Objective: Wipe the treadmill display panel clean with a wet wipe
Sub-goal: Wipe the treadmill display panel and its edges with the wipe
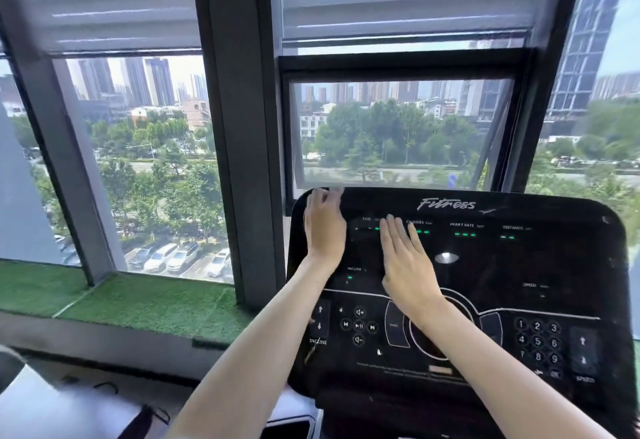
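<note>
Head view: black glossy treadmill display panel (519, 265), long axis left-right, mostly right of both hands.
Right hand (405, 265): flat on panel, fingers straight; nearer that span.
Left hand (323, 227): top-left corner, fingers blurred, grip unclear.
Wet wipe: not seen.

Only the person's arms and hands show. The left forearm (242, 352) and the right forearm (502, 366) are slim and bare along all the length in view. The left hand (323, 231) and the right hand (407, 265) are bare as well, narrow, with long slender fingers (389, 234). The left hand's fingertips are blurred; the right hand's nails look short. Clothing higher up lies outside the picture.
</note>
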`<state>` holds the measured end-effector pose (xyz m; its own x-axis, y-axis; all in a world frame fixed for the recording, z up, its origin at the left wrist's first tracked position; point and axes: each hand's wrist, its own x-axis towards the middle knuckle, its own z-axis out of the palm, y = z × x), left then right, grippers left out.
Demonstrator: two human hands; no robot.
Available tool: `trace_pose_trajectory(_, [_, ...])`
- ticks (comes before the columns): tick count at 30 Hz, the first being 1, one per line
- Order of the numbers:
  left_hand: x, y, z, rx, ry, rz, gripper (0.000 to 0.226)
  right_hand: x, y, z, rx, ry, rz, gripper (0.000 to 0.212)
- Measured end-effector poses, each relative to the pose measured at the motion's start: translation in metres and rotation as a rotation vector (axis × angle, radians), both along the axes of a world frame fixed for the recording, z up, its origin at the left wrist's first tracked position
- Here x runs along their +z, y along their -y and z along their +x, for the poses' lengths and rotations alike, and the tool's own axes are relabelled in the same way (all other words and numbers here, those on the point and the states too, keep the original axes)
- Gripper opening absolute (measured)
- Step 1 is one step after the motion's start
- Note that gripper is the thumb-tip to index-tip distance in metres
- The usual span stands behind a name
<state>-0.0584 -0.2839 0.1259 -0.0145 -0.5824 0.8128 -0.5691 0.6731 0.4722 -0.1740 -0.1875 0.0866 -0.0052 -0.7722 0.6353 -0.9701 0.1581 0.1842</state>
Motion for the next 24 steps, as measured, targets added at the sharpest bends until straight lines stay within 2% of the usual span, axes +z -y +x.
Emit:
trace_pose_trajectory(2, [0.001,0.014,0.011,-0.044,0.105,-0.034,0.028,0.000,0.001,-0.001,-0.002,-0.010,-0.004,0.079])
trace_pose_trajectory(5, [0.002,0.029,0.025,0.085,-0.182,0.116,0.027,-0.001,0.001,0.000,0.000,0.001,-0.011,0.079])
trace_pose_trajectory(6, [0.003,0.024,0.021,0.125,-0.200,0.125,0.033,-0.001,0.001,0.001,-0.001,-0.004,-0.009,0.079])
trace_pose_trajectory(8, [0.003,0.008,0.002,0.086,-0.021,0.030,0.045,-0.001,0.001,0.000,-0.001,-0.032,-0.002,0.079])
trace_pose_trajectory(10, [0.001,0.005,-0.006,-0.030,0.178,-0.084,0.046,-0.001,0.001,-0.004,0.004,-0.068,0.007,0.080])
trace_pose_trajectory(11, [0.003,0.009,-0.001,-0.053,0.207,-0.096,0.043,-0.001,0.000,-0.006,0.010,-0.079,0.012,0.081])
trace_pose_trajectory(12, [0.004,0.016,0.007,-0.047,0.175,-0.067,0.037,-0.001,-0.001,-0.008,0.017,-0.077,0.014,0.081])
trace_pose_trajectory(15, [0.004,0.030,0.023,0.077,-0.262,0.098,0.023,0.000,0.000,-0.008,0.029,-0.045,0.019,0.083])
trace_pose_trajectory(16, [0.003,0.026,0.017,0.123,-0.326,0.124,0.024,-0.001,0.000,-0.007,0.034,-0.035,0.024,0.083])
trace_pose_trajectory(18, [0.003,0.010,-0.005,0.141,-0.181,0.067,0.035,0.000,-0.001,-0.007,0.039,-0.032,0.030,0.084])
trace_pose_trajectory(21, [-0.004,0.001,-0.018,-0.014,0.159,-0.109,0.050,0.001,-0.002,-0.010,0.048,-0.040,0.020,0.085])
trace_pose_trajectory(22, [-0.004,0.007,-0.010,-0.029,0.202,-0.123,0.052,0.001,-0.002,-0.011,0.054,-0.032,0.015,0.085])
trace_pose_trajectory(23, [-0.004,0.015,-0.001,-0.009,0.154,-0.097,0.050,0.001,-0.002,-0.011,0.059,-0.019,0.011,0.085])
trace_pose_trajectory(24, [-0.004,0.021,0.008,0.040,0.022,-0.038,0.045,0.001,-0.002,-0.010,0.062,-0.006,0.009,0.085])
